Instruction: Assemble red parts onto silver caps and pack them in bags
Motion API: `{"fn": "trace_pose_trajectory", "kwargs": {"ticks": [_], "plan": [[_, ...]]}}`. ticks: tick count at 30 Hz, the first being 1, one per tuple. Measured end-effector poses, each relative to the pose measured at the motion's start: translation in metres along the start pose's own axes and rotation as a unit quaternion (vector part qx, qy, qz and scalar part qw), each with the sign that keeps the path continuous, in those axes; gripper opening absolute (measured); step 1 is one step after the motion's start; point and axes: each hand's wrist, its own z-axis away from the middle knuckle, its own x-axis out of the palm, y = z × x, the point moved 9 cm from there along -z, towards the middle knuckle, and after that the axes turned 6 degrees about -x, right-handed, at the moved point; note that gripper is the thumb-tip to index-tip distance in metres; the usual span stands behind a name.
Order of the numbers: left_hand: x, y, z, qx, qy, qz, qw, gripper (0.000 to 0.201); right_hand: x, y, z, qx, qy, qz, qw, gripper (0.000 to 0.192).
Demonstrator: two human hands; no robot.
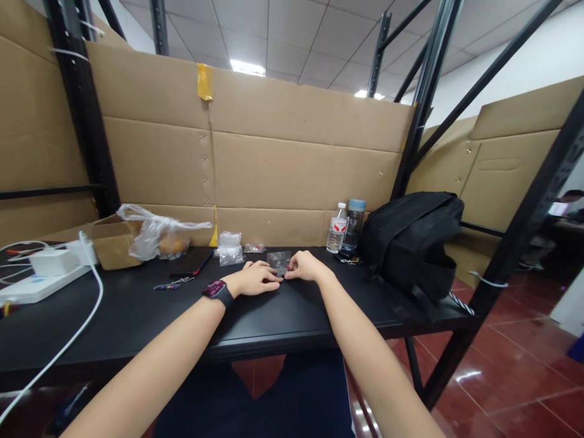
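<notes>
Currently both of my hands rest on the black table (132, 314) near its middle, meeting at a small clear plastic packet (279, 262).

1. Left hand (253, 278): lies flat with the fingers extended toward the packet. The fingertips appear to touch its near edge, pinning it against the surface. A dark smartwatch (218, 292) sits on this wrist.
2. Right hand (306, 267): curled, fingers narrowed in a pinch at the packet's lower right corner. I judge this a two-handed hold, one hand steadying and one gripping; the contact itself is too small to confirm.
3. Packet position: on the table, between the two hands and slightly beyond them. Its contents cannot be resolved.

Count of surrounding items:
- Two more clear packets, one larger (230, 247) and one small (255, 248), set beyond the hands, within reach.
- Two bottles at the back right: one water bottle (337, 228) with a red label and one dark bottle (353, 226) with a blue cap, both upright and touching or nearly so.
- One black backpack (412, 247) at the right end, partly overhanging the table edge.
- One clear plastic bag (161, 233) holding something yellowish, beside one cardboard box (111, 241).
- One dark phone (191, 262) lying flat.
- One white power strip (35, 282) at the left, with a white cable (85, 322) trailing off the near edge.
</notes>
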Motion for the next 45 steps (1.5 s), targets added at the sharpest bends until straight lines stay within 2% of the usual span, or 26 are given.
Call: {"fn": "trace_pose_trajectory", "kwargs": {"ticks": [3,6,12,18,30,39,45], "plan": [[0.000,0.000,0.000,-0.001,0.002,0.005,1.000,0.050,0.002,-0.007,0.002,-0.005,-0.015,0.009,1.000,0.021],[0.001,-0.002,-0.001,-0.005,0.001,0.007,1.000,0.049,0.003,-0.015,0.004,-0.017,-0.031,0.010,0.999,0.024],[0.003,-0.002,-0.002,-0.007,-0.006,0.002,1.000,0.045,0.001,-0.021,0.004,-0.021,-0.027,0.010,0.999,0.021],[0.002,-0.002,-0.002,-0.011,0.004,-0.008,1.000,0.044,0.004,-0.016,0.002,-0.005,-0.030,0.011,0.999,0.014],[0.002,-0.003,-0.001,0.004,0.006,-0.014,1.000,0.044,-0.004,0.005,0.010,0.029,-0.038,-0.051,0.998,0.008],[0.001,-0.001,0.000,-0.005,0.000,-0.002,1.000,0.043,0.005,0.001,-0.006,0.004,-0.003,0.003,1.000,0.022],[0.000,0.000,0.000,-0.001,0.000,-0.003,1.000,0.044,0.009,-0.003,-0.006,-0.021,-0.014,0.004,1.000,0.013]]}}
